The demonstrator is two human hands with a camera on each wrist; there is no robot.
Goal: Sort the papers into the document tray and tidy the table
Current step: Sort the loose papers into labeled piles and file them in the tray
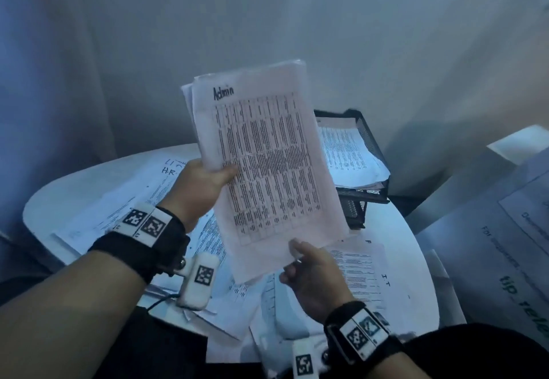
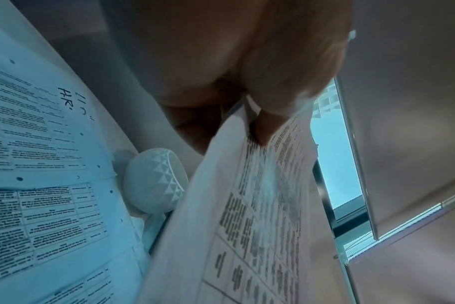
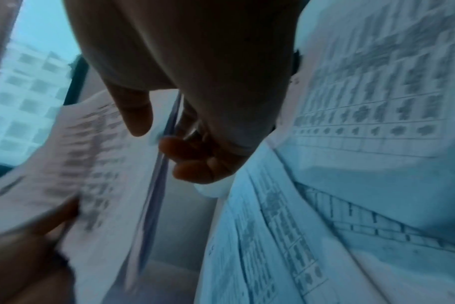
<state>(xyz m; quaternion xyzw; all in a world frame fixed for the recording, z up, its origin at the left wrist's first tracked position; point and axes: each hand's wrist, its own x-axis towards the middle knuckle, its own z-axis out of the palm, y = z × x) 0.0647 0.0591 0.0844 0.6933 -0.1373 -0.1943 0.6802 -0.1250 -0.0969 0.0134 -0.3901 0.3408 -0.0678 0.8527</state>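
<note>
Pinkish paper stack: a sheaf of printed table sheets (image 1: 267, 167) with "Admin" handwritten at the top, held up in the air over the table, tilted with its top edge toward 12 o'clock.
Left hand: the left hand (image 1: 202, 182) grips the sheaf at its 9 o'clock edge, thumb (image 2: 265, 127) pressed on the printed face and fingers curled behind.
Right hand: the right hand (image 1: 312, 271) is at the sheaf's 6 o'clock corner; in the wrist view its thumb (image 3: 135, 111) lies on the front and its curled fingers (image 3: 195, 158) sit behind the sheet edge, but blur makes it impossible to tell whether they actually pinch the paper.
Document tray: a black mesh tray (image 1: 367, 138) stands at the table's 2 o'clock side, partly hidden by the sheaf, with white printed pages (image 1: 347, 156) lying in its top tier.
Table: a round white table (image 1: 59, 197) covered in loose sheets.
Loose papers: one sheet marked "HR" (image 2: 39, 123) lies at 10 o'clock under the left hand; another with grid tables (image 1: 362, 271) lies at 4 o'clock, just beside the right hand.
White ridged object: a small rounded faceted piece (image 2: 156, 183) sits next to the HR sheet; what it is cannot be told.
Wrist gear: black straps with coded markers (image 1: 145, 224) on both wrists.
</note>
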